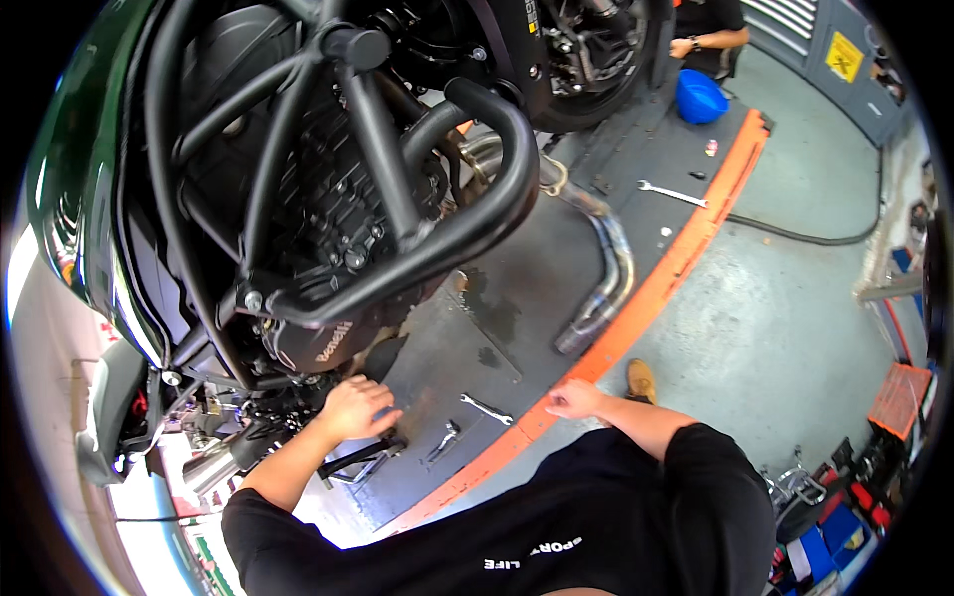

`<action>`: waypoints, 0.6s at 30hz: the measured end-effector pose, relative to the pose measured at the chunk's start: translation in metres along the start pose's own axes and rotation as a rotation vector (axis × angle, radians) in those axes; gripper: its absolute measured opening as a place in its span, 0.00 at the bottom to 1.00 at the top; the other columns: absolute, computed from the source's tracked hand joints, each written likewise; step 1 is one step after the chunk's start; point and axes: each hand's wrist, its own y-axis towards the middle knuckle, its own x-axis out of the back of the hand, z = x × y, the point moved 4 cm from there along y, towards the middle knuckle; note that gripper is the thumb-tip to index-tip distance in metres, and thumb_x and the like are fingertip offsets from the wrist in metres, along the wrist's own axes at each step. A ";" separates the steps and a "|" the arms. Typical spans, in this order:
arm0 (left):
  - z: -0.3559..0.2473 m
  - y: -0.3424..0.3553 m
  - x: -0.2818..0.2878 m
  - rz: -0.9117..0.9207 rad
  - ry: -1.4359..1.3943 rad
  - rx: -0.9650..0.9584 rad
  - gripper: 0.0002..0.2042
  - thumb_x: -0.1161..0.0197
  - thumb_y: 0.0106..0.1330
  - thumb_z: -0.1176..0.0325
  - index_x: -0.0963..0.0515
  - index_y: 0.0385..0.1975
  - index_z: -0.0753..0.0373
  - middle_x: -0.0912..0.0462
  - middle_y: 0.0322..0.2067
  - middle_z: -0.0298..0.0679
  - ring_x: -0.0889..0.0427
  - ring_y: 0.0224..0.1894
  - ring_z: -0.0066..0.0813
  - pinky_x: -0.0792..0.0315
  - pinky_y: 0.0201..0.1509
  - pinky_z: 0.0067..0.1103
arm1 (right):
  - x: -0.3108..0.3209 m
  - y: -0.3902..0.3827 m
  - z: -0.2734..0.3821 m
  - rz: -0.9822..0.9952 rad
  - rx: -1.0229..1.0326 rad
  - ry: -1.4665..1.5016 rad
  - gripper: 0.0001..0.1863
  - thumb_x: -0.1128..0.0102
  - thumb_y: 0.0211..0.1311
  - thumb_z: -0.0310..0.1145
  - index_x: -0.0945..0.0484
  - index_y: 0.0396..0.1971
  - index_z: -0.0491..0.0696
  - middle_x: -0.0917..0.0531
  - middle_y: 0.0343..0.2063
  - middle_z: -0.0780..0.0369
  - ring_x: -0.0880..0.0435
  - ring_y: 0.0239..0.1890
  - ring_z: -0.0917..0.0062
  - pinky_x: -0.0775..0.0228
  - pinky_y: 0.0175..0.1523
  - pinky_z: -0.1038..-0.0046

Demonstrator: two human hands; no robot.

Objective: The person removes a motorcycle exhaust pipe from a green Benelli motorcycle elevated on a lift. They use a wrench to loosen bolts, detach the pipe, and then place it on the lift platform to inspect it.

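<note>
My left hand (360,407) is beside the underside of a motorcycle engine (338,228), just below its round dark cover. Its fingers are loosely bent, thumb apart, with nothing visible in them. My right hand (576,399) is at the orange edge (537,422) of a dark lift platform (447,348), fingers curled together; I cannot make out whether they hold anything. Between my hands, a silver wrench (487,408) and a ratchet (443,441) lie on the platform. A heat-stained metal exhaust pipe (611,263) curves down beyond my right hand.
Black crash bars (497,209) stick out from the motorcycle. Farther along the platform are another wrench (673,194) and a blue bowl (702,97). Another person's hand (682,47) shows near the wheel. A hose (805,236) crosses the floor; tools and bins (835,536) stand at lower right.
</note>
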 end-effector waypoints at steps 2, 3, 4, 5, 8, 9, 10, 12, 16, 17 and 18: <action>-0.002 -0.009 -0.002 -0.073 -0.031 0.023 0.15 0.32 0.67 0.54 0.21 0.24 0.56 0.20 0.25 0.35 0.16 0.31 0.37 0.27 0.39 0.33 | -0.001 -0.003 0.009 -0.027 -0.095 0.010 0.22 0.34 0.66 0.55 0.16 0.30 0.48 0.12 0.27 0.55 0.10 0.33 0.58 0.21 0.39 0.55; -0.003 -0.012 0.000 -0.073 -0.031 0.034 0.13 0.30 0.65 0.55 0.19 0.26 0.57 0.19 0.27 0.37 0.17 0.33 0.41 0.27 0.40 0.34 | 0.000 -0.003 0.011 -0.063 -0.124 0.015 0.22 0.33 0.66 0.54 0.15 0.30 0.47 0.11 0.27 0.55 0.11 0.33 0.58 0.21 0.39 0.56; -0.004 -0.013 0.002 -0.107 -0.007 0.033 0.13 0.31 0.66 0.55 0.20 0.27 0.57 0.19 0.27 0.37 0.17 0.33 0.40 0.27 0.41 0.33 | 0.002 -0.009 0.014 -0.096 -0.154 0.022 0.22 0.33 0.66 0.53 0.15 0.30 0.47 0.11 0.27 0.55 0.11 0.32 0.58 0.21 0.39 0.56; -0.005 -0.015 0.005 -0.139 0.016 0.035 0.14 0.31 0.66 0.54 0.21 0.27 0.57 0.20 0.28 0.36 0.17 0.34 0.38 0.27 0.41 0.32 | 0.006 -0.018 0.017 -0.147 -0.167 0.042 0.21 0.33 0.66 0.52 0.14 0.30 0.47 0.11 0.26 0.55 0.11 0.31 0.58 0.21 0.38 0.57; -0.008 -0.021 0.010 -0.185 0.066 0.051 0.13 0.32 0.66 0.55 0.20 0.29 0.58 0.20 0.30 0.38 0.17 0.37 0.39 0.27 0.45 0.33 | 0.039 -0.045 0.037 -0.270 -0.180 0.114 0.19 0.32 0.68 0.48 0.13 0.31 0.46 0.12 0.24 0.56 0.12 0.27 0.64 0.22 0.36 0.61; -0.007 -0.022 0.010 -0.205 0.080 0.063 0.13 0.32 0.66 0.55 0.20 0.29 0.58 0.20 0.30 0.38 0.17 0.37 0.40 0.27 0.46 0.34 | 0.057 -0.057 0.050 -0.280 -0.229 0.146 0.18 0.32 0.71 0.47 0.13 0.33 0.44 0.14 0.22 0.59 0.15 0.26 0.76 0.24 0.35 0.67; -0.007 -0.024 0.008 -0.239 0.075 0.077 0.13 0.32 0.67 0.55 0.20 0.30 0.59 0.19 0.31 0.39 0.17 0.37 0.41 0.27 0.46 0.34 | 0.078 -0.066 0.059 -0.265 -0.262 0.105 0.19 0.32 0.71 0.46 0.13 0.34 0.43 0.14 0.22 0.60 0.16 0.26 0.78 0.24 0.35 0.68; -0.010 -0.028 0.008 -0.250 0.090 0.135 0.13 0.32 0.67 0.56 0.18 0.33 0.60 0.19 0.32 0.39 0.17 0.40 0.40 0.27 0.48 0.33 | 0.119 -0.082 0.077 -0.311 -0.266 0.116 0.19 0.33 0.72 0.46 0.13 0.36 0.42 0.14 0.23 0.61 0.17 0.28 0.81 0.24 0.36 0.70; -0.040 -0.017 0.034 -0.428 0.087 0.240 0.12 0.32 0.68 0.58 0.15 0.40 0.61 0.17 0.35 0.39 0.17 0.42 0.39 0.27 0.52 0.33 | 0.198 -0.081 0.060 -0.618 -0.179 0.218 0.16 0.32 0.71 0.42 0.14 0.40 0.42 0.14 0.25 0.61 0.17 0.29 0.80 0.24 0.37 0.69; -0.053 -0.006 0.042 -0.464 -0.024 0.296 0.13 0.31 0.67 0.59 0.14 0.43 0.60 0.14 0.37 0.39 0.16 0.42 0.41 0.26 0.53 0.35 | 0.222 -0.073 0.046 -0.696 -0.137 0.173 0.15 0.31 0.71 0.41 0.14 0.40 0.42 0.15 0.24 0.63 0.19 0.28 0.81 0.25 0.36 0.70; -0.067 0.006 0.040 -0.546 -0.154 0.318 0.12 0.31 0.69 0.60 0.14 0.44 0.61 0.14 0.37 0.39 0.16 0.42 0.40 0.25 0.52 0.33 | 0.249 -0.065 0.045 -0.711 -0.144 0.153 0.14 0.32 0.72 0.39 0.15 0.41 0.41 0.18 0.23 0.66 0.23 0.27 0.84 0.29 0.34 0.72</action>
